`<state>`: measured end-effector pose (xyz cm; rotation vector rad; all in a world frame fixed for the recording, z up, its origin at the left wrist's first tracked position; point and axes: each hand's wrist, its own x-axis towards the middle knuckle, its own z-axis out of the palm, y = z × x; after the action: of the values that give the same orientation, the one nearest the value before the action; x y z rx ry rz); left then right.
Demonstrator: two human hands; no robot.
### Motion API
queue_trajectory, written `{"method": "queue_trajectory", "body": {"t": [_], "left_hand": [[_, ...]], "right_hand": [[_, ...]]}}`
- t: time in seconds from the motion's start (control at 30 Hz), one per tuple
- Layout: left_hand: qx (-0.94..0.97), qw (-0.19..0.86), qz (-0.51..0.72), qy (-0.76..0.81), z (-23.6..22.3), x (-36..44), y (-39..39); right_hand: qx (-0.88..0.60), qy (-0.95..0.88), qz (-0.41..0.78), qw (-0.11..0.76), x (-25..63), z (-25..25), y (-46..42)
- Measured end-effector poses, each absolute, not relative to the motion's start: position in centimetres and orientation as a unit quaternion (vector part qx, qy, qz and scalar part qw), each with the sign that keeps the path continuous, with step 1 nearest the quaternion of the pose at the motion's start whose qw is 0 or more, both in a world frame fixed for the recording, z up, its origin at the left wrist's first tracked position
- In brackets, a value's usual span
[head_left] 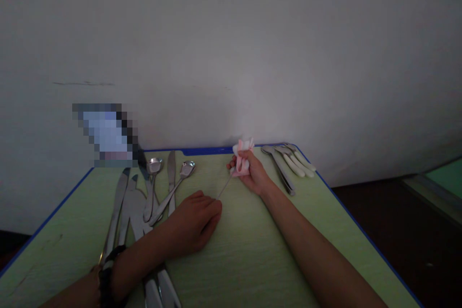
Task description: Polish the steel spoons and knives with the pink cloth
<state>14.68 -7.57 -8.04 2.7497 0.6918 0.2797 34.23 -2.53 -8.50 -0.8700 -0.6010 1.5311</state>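
Note:
My left hand (pixel 200 217) is closed in a pinch around the near end of a thin metal utensil (pixel 224 186). Its slim shaft runs up and right into a pink and white cloth (pixel 241 167). My right hand (pixel 255 173) is closed on this cloth, bunched around the utensil's far end, so the utensil's kind is hidden. Beside my left hand lie two shiny spoons (pixel 188 169) and a table knife (pixel 171 168). Several broad metal knives or servers (pixel 135 202) spread beneath my left forearm, partly covered by it.
The pale green table (pixel 231 274) has a blue edge and stands against a grey wall (pixel 231 57). At the back right lie dark metal spoons (pixel 277 171) and several white-handled utensils (pixel 294 163). A blurred-out screen (pixel 108 134) stands at the back left.

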Motion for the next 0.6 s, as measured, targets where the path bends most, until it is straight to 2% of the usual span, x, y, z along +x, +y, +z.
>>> {"method": "queue_trajectory", "body": {"t": [0.6], "left_hand": [[0.954, 0.15, 0.105, 0.239, -8.1, 14.7, -7.5]], "right_hand": [[-0.337, -0.231, 0.681, 0.608, 34.26, -8.65, -2.38]]}}
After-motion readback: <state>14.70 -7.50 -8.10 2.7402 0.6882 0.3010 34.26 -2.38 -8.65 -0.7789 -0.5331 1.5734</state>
